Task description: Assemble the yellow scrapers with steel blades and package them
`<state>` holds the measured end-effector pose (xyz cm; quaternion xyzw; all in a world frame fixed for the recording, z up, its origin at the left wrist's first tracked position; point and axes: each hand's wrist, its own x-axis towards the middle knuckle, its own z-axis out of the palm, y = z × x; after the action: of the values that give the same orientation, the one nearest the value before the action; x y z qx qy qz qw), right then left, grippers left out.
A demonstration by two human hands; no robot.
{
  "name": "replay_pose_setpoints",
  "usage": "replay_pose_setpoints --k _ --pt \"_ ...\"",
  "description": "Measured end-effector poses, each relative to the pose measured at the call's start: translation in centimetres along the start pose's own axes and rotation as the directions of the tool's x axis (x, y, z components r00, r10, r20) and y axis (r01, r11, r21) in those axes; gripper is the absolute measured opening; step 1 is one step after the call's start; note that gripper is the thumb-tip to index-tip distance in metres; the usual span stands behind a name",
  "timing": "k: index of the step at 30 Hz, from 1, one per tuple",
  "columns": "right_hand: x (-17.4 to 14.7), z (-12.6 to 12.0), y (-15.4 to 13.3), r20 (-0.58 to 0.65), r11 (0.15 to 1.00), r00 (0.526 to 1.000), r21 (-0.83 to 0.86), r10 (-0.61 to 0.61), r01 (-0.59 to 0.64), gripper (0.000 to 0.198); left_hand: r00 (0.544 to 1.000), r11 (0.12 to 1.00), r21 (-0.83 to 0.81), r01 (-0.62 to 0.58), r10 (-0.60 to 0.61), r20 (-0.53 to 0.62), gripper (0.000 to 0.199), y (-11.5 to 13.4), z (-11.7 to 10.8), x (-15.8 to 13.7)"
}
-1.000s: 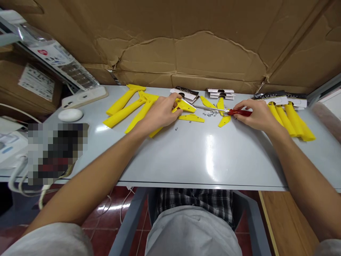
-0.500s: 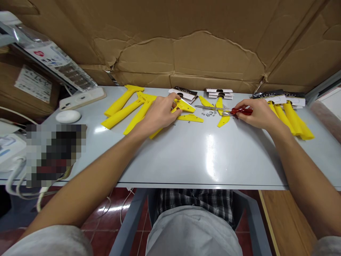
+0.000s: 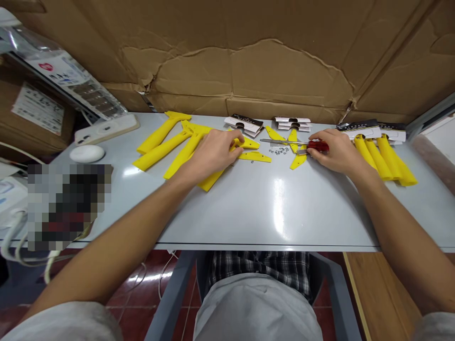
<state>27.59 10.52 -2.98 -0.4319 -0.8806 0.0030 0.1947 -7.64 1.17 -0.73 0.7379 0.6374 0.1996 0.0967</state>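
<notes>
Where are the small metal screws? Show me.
In the head view, the small metal screws lie right of centre, between the left hand and the right hand.

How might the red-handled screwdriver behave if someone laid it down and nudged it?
The screwdriver would likely stay stiff, since its long shaft looks straight and metallic. The red handle is thicker than the shaft, so it would probably swing round rather than roll straight.

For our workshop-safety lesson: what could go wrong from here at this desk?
The red-handled tool in the right hand points toward the left hand, so a slip might jab it. The small metal pieces lie loose on the desk, so a knock could scatter them.
</notes>
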Motion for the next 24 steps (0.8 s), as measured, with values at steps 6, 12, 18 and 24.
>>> replay_pose_setpoints --k 6,12,18,24 --pt "0.4 2.0 -4.1 -0.021 0.988 0.99 -0.07 -0.138 0.137 0.033 0.999 0.999 0.032 -0.031 0.032 -0.033 0.031 1.0 0.0 -0.4" --pt "0.6 3.0 -6.0 0.007 0.979 0.985 -0.112 -0.173 0.173 0.034 0.998 0.998 0.036 -0.056 0.055 0.018 0.035 1.7 0.3 -0.7" --pt "0.7 3.3 -6.3 -0.006 0.976 0.984 -0.124 -0.179 0.177 0.035 0.998 0.974 0.223 0.046 -0.054 0.03 0.048 2.2 0.0 -0.8" --pt "1.2 3.3 -6.8 0.007 0.978 0.984 -0.111 -0.177 0.176 0.033 0.999 0.946 0.322 0.03 -0.04 0.025 0.042 2.2 0.0 -1.2"
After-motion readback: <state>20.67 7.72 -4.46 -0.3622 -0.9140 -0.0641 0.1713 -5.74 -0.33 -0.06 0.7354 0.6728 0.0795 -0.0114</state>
